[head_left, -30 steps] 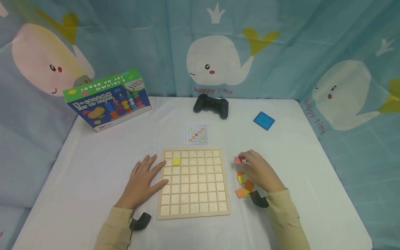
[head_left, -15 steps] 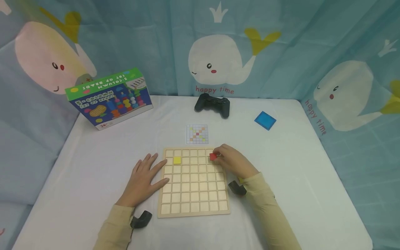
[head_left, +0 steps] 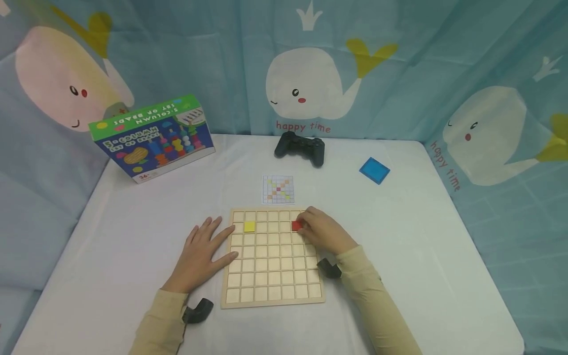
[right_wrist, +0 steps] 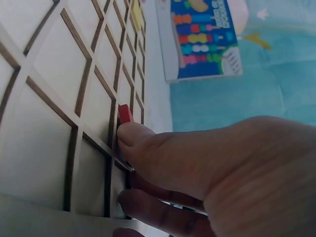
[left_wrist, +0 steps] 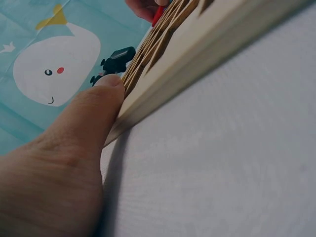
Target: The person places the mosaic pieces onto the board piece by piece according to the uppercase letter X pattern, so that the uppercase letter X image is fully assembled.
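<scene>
**Inspector A:** Going left to right. The left hand [head_left: 201, 256] is lying flat, fingers straight and spread, pressing against the left edge of the wooden grid board [head_left: 272, 296]; it is gripping nothing. A yellow tile [head_left: 250, 226] is sitting in the second row, second cell.

**Inspector B:** And the right hand [head_left: 326, 231]?

**Inspector A:** It is pinching a red tile [head_left: 296, 226] at its fingertips, over the second row near the board's right side. The tile is lying just left of the hand, same row as the yellow one, well apart from it. The right hand is plainly the nearer.

**Inspector B:** Anything obscured?

**Inspector A:** The wrist view is showing the red tile [right_wrist: 124, 114] edge-on; whether it is seated flat in its cell I cannot tell. The forearm is covering the table right of the board.
</scene>
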{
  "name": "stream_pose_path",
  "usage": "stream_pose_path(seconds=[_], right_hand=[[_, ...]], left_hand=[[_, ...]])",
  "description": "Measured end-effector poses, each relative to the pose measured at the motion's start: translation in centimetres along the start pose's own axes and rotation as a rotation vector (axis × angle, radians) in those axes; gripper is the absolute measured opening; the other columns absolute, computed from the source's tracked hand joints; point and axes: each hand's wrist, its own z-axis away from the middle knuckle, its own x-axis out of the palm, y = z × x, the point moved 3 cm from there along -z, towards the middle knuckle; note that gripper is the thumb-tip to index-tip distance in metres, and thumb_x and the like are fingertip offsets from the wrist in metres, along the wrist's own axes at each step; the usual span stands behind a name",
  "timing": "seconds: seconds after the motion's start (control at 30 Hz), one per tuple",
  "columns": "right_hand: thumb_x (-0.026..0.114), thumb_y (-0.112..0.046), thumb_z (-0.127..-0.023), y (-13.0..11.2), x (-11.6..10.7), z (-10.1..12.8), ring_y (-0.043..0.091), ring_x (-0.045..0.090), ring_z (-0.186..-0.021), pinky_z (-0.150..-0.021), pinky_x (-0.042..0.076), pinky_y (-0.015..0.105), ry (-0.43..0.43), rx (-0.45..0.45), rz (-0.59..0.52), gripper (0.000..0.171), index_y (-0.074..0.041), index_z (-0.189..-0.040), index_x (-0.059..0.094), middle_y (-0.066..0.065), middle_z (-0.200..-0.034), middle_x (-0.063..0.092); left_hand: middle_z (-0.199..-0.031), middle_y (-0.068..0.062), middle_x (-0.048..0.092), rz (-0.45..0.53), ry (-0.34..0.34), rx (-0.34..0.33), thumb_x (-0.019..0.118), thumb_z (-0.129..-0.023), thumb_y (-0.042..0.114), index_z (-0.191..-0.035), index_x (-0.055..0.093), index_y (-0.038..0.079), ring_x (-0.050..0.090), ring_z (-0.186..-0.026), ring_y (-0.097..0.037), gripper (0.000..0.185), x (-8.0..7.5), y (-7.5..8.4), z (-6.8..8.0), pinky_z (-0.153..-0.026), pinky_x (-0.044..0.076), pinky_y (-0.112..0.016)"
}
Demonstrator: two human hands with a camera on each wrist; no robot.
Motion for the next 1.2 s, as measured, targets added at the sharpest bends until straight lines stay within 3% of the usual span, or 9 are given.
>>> stream_pose_path(seconds=[0.4, 0.8, 0.93, 1.07, 1.2], right_hand=[[0.072, -0.01, -0.085, 0.1, 0.2, -0.2, 0.013, 0.054, -0.079, -0.077, 0.052, 0.031, 0.038, -0.038, 0.041, 0.018, -0.005, -0.102, 0.067, 0.001, -0.092, 0.059], [0.071, -0.013, -0.086, 0.6, 0.4, -0.3, 0.013, 0.052, -0.079, -0.076, 0.051, 0.031, 0.017, -0.01, 0.045, 0.019, -0.005, -0.103, 0.067, 0.001, -0.09, 0.058], [0.07, -0.015, -0.088, 0.9, 0.1, -0.1, 0.014, 0.055, -0.083, -0.08, 0.052, 0.032, 0.0, 0.02, 0.007, 0.025, -0.004, -0.11, 0.065, 0.002, -0.096, 0.06], [0.066, -0.016, -0.091, 1.2, -1.7, 1.3, 0.015, 0.059, -0.089, -0.081, 0.053, 0.034, 0.025, 0.091, -0.057, 0.033, -0.004, -0.121, 0.06, 0.003, -0.101, 0.062], [0.067, -0.018, -0.091, 1.6, -3.8, 4.6, 0.017, 0.06, -0.092, -0.079, 0.054, 0.035, 0.068, 0.145, -0.095, 0.036, -0.005, -0.123, 0.059, 0.005, -0.105, 0.063]], left_hand=[[-0.154, -0.013, 0.032, 0.0, 0.011, 0.009, 0.064, -0.083, 0.058, -0.142, 0.046, 0.025, 0.02, -0.144, -0.036, 0.071, 0.2, -0.1, 0.0, -0.115, 0.014, -0.058], [-0.154, -0.013, 0.032, 0.005, 0.011, 0.014, 0.063, -0.083, 0.059, -0.143, 0.046, 0.025, 0.02, -0.144, -0.036, 0.071, 0.3, -0.2, -0.2, -0.115, 0.014, -0.058], [-0.153, -0.013, 0.032, 0.006, 0.012, 0.011, 0.064, -0.083, 0.058, -0.142, 0.046, 0.025, 0.02, -0.144, -0.036, 0.071, 0.2, -0.1, -0.3, -0.115, 0.014, -0.058], [-0.153, -0.014, 0.032, 0.004, 0.009, 0.007, 0.063, -0.083, 0.058, -0.142, 0.046, 0.024, 0.02, -0.144, -0.037, 0.071, 0.2, -0.1, -0.3, -0.115, 0.014, -0.058], [-0.154, -0.013, 0.031, 0.008, 0.006, 0.0, 0.063, -0.083, 0.059, -0.142, 0.046, 0.025, 0.019, -0.144, -0.036, 0.071, 0.3, -0.1, -0.1, -0.115, 0.014, -0.058]])
